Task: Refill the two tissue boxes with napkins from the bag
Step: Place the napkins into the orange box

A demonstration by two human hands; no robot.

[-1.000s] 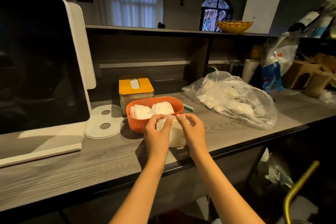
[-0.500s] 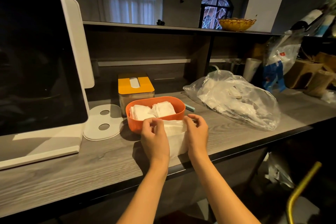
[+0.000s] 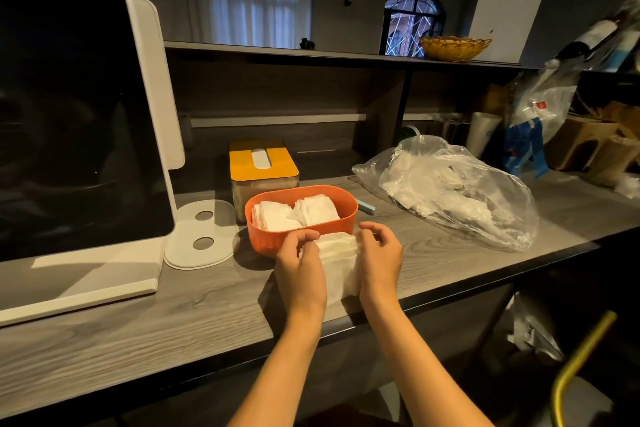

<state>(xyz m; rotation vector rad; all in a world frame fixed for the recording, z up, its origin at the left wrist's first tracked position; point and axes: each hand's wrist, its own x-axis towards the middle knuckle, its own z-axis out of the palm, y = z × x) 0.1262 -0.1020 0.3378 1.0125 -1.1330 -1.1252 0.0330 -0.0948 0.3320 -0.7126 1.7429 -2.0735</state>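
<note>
Both of my hands hold one stack of napkins point(image 3: 337, 262) on the grey wooden counter point(image 3: 173, 315). My left hand point(image 3: 300, 267) curls round the stack's left edge and my right hand point(image 3: 379, 260) cups its right edge, fingers bent over the top, so the stack is squeezed between them. It stands on edge, its long side running left to right.

Just beyond my fingertips, touching or nearly touching the stack, sits the orange tissue box point(image 3: 300, 215). It is open, long axis also left to right, with two piles of napkins already inside. My guess is the stack must lift up and forward over the near rim; both hands are equally close.

Behind the orange box stands a second box with a yellow lid point(image 3: 263, 161), closed. A loose white lid point(image 3: 201, 232) lies to the left. To the right, well apart, lies the clear plastic bag point(image 3: 450, 187) of napkins.
</note>
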